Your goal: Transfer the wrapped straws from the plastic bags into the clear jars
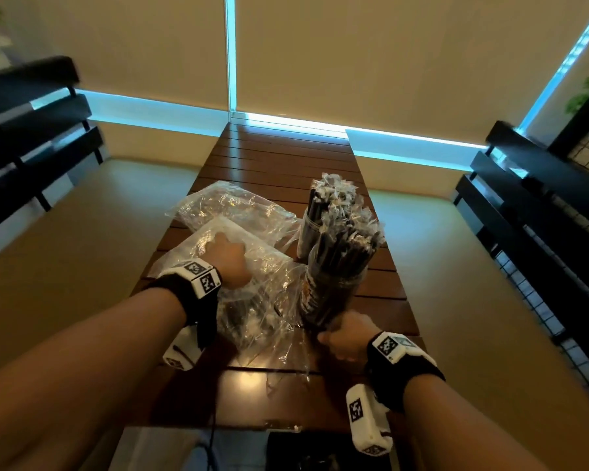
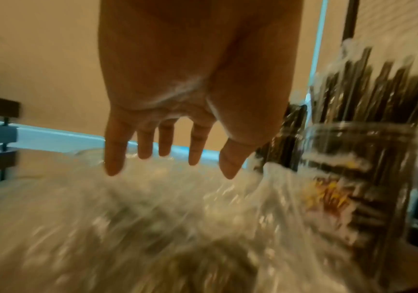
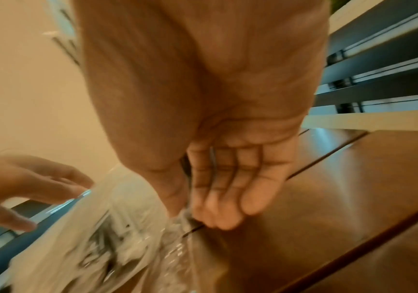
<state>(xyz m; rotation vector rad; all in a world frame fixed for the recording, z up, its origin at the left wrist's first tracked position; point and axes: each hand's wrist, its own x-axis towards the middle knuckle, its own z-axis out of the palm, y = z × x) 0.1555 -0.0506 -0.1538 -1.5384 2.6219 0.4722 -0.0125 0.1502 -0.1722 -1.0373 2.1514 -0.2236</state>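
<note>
Head view: left hand (image 1: 230, 258) flat, fingers straight and spread over near plastic bag (image 1: 252, 300) holding leftover straws (image 1: 238, 309). Right hand (image 1: 346, 338) pinches bag edge by near jar (image 1: 330, 290), crammed with wrapped straws; far jar (image 1: 308, 237) likewise, on slatted table (image 1: 279, 154).

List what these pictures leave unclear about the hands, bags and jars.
- Near plastic bag: how many straws are left; crumpled glare in the head view, motion blur in both wrist views.
- Right hand: what its fingers pinch; blurred.
- Far jar: its base, behind the near jar.
</note>
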